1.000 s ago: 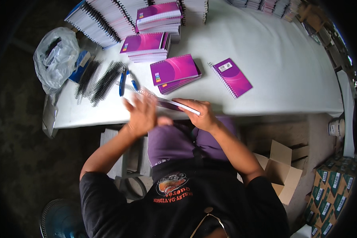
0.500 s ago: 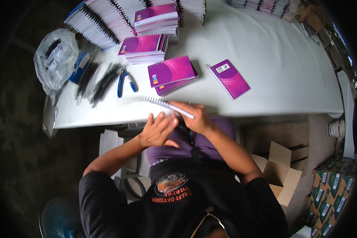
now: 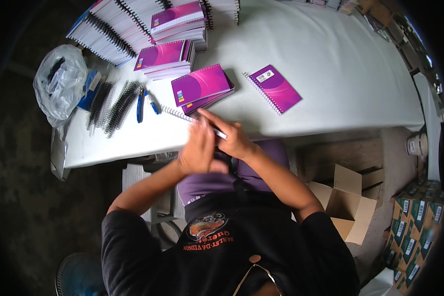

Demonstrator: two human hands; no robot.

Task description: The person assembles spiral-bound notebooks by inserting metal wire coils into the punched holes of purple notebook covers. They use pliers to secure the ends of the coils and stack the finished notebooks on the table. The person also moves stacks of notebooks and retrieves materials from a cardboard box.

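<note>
My right hand (image 3: 236,142) grips a small notebook (image 3: 221,133) held edge-on near the table's front edge. Out of the notebook's far left end runs a spiral binding coil (image 3: 176,114), part of it threaded along the edge. My left hand (image 3: 200,147), smeared by motion, lies with its fingers stretched out against the coiled edge and hides part of it. Just beyond my hands, purple notebooks (image 3: 201,86) lie in a low pile. To the right rests a purple notebook with a coil along its side (image 3: 276,89).
Loose dark coils (image 3: 121,108) lie at left, beside blue-handled pliers (image 3: 139,106) and a blue-and-white cutter (image 3: 152,102). A plastic bag (image 3: 61,84) hangs over the left edge. Stacks of purple notebooks (image 3: 165,55) and bound books (image 3: 106,37) stand behind. An open carton (image 3: 343,204) sits below right.
My left hand has swept up and away from me along the coil. Less of the loose coil sticks out past the notebook. The whole view has shifted slightly.
</note>
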